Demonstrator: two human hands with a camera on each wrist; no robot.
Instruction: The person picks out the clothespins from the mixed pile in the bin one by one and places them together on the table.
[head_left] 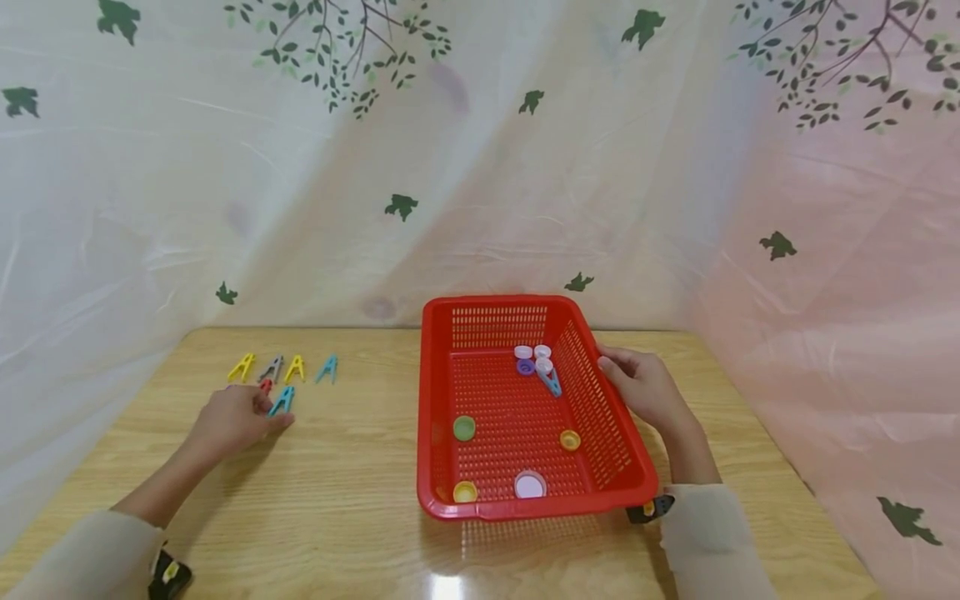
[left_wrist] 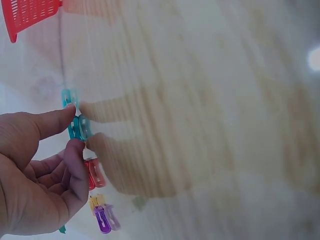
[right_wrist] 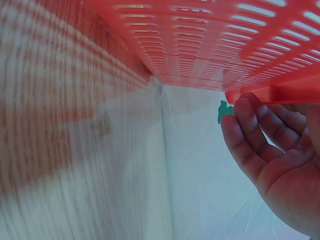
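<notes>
Here, left hand (head_left: 234, 419) pinching a teal clothespin (head_left: 282, 401) between thumb and forefinger, low on the table (head_left: 352, 467) at roughly nine o'clock of the red basket (head_left: 442, 400). Just beyond the knuckles, toward twelve o'clock: a red clothespin (head_left: 266, 386) close against the fingers, then a row of yellow clothespin (head_left: 242, 367), grey clothespin (head_left: 272, 368), second yellow clothespin (head_left: 296, 367) and another teal clothespin (head_left: 327, 368). Right hand (head_left: 643, 387) at three o'clock of the basket, fingers curled under its rim and gripping it, as confirmed from the right wrist view. Inside the basket: a teal pin (head_left: 551, 382) beside white and purple caps (head_left: 534, 358) near one o'clock, a green cap (head_left: 464, 428), an orange cap (head_left: 570, 439), a yellow cap (head_left: 465, 492) and a white cap (head_left: 529, 485) toward six o'clock. Risks, judged from the layout: fingertip pinch on a small, smooth pin liable to slip in a lift; red pin dragged or flicked out of place by the same fingers; basket tilted by the one-sided grip, caps rolling to a corner.
</notes>
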